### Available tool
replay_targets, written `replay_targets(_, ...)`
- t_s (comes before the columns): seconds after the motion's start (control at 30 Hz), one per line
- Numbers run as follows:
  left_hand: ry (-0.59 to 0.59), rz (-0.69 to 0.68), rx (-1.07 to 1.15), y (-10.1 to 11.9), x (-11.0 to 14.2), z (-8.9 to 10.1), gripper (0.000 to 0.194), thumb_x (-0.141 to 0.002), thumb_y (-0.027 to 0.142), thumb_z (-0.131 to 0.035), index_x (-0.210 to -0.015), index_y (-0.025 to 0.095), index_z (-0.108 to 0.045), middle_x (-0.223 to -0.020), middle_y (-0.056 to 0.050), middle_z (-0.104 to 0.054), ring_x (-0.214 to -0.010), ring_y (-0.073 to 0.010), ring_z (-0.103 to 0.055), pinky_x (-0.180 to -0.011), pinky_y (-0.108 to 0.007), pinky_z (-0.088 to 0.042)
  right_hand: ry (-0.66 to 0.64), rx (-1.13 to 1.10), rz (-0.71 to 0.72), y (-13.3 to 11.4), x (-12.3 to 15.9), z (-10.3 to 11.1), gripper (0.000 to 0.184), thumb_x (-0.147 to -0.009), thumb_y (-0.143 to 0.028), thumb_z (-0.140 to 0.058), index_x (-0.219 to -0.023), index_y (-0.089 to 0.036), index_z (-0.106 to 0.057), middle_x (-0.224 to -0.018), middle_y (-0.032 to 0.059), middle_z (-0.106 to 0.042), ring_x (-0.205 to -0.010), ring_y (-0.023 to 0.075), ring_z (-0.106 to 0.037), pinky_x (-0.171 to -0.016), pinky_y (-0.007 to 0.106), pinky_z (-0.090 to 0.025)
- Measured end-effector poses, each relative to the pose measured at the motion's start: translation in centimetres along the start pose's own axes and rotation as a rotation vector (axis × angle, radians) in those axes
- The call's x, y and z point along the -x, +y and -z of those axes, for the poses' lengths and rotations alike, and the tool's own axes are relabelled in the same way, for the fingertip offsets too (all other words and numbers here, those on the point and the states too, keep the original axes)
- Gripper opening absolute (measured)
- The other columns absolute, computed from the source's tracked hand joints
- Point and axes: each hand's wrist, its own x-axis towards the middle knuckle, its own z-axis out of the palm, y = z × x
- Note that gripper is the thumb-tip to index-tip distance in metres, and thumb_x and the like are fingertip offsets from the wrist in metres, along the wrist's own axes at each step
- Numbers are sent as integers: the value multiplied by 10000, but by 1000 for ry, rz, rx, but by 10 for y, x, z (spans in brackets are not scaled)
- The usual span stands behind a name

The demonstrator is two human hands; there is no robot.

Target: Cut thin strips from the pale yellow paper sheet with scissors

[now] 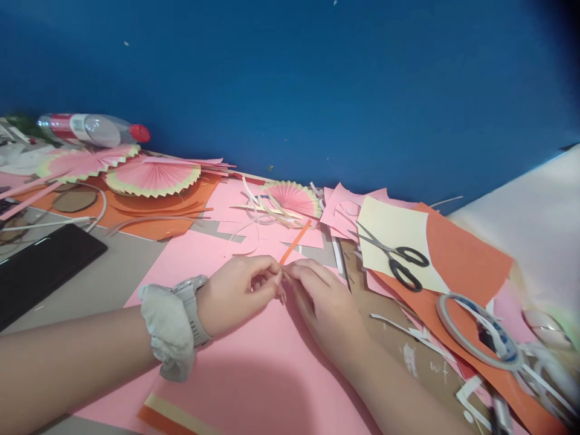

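Fingertips of my left hand (247, 293) and my right hand (321, 302) meet over a large pink paper sheet (244, 374). Between them is pinched a narrow orange paper strip (296, 241), its free end pointing up and away to the right. The held end is hidden by the fingers. A watch and a pale scrunchie sit on my left wrist. Beyond the hands lies a pleated pink paper fan (292, 198) with a yellow zigzag edge, partly under thin paper strips (267, 211).
Black-handled scissors (399, 257) rest on cream paper at right, near a tape roll (480, 332) and orange sheets. At left are a dark phone-like slab (49, 266), more paper fans (154, 176) and a plastic bottle (95, 128) on its side. A blue wall (290, 78) stands behind.
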Motion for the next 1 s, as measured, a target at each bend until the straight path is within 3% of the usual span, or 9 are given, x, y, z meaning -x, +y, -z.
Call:
replay_targets(0.47,18,6,113,-1,0,0,137,-802,97,-433,-769,176,-539,-777,-2,-660,-775,-130,-638,-732,-252,-494,-16,-81,-1,2,-2,2,178,-894,-90,-406,-877,-195,-549,-868,46,-598,-793,156,-567,-690,275,-463)
replay_targets(0.67,26,20,198,0,1,-1,111,-835,152,-452,-822,169,-561,-810,-14,-653,-731,-111,-600,-665,-219,-491,6,-76,10,2,-2,2,187,-879,-72,-403,-894,-203,-534,-892,55,-606,-811,170,-575,-706,299,-469)
replay_targets(1.0,14,17,136,-3,0,-1,180,-887,256,-431,-918,178,-589,-836,-7,-650,-646,-98,-581,-634,-225,-499,33,-50,9,1,-2,1,186,-882,-82,-408,-947,-199,-538,-923,64,-620,-847,180,-588,-726,309,-483)
